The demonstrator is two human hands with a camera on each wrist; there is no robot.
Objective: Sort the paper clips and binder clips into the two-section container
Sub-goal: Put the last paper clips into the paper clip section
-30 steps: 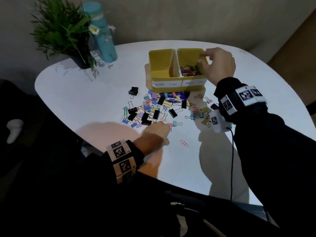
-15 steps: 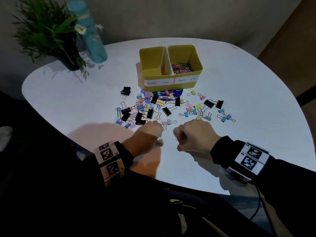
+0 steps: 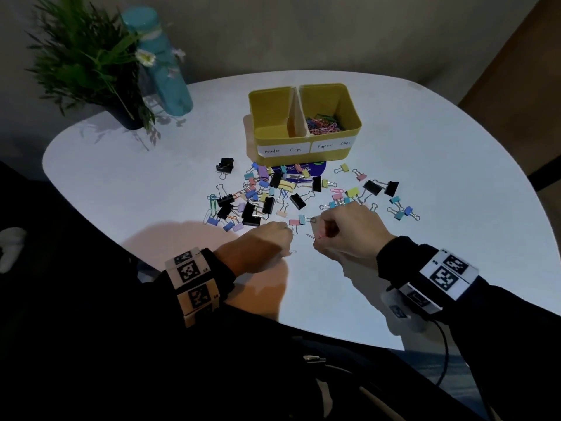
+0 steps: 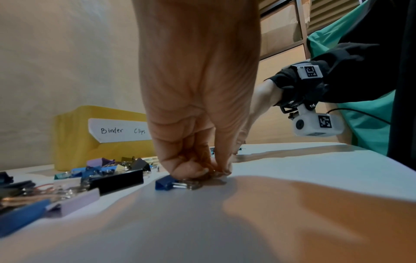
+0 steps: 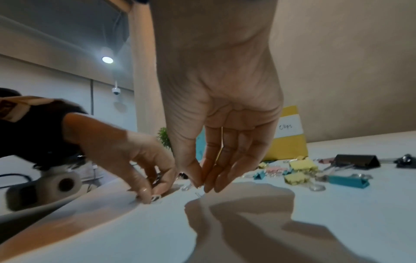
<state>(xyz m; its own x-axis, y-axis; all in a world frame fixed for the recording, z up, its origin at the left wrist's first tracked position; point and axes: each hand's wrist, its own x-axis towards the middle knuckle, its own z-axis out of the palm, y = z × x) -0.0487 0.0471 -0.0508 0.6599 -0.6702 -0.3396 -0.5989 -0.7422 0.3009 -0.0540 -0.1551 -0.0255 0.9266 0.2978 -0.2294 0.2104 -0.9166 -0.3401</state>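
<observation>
Head camera looks steeply down over the table; wrist cameras sit at tabletop level, facing inward, sharing the yellow container.

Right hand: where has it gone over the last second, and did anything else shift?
The right hand left the paper-clips section of the yellow container, came back to the near table edge beside the left hand, and now pinches a pink paper clip that had been lying there. The left hand stayed put, fingertips down on the table. Container and scattered clips are unmoved.
</observation>
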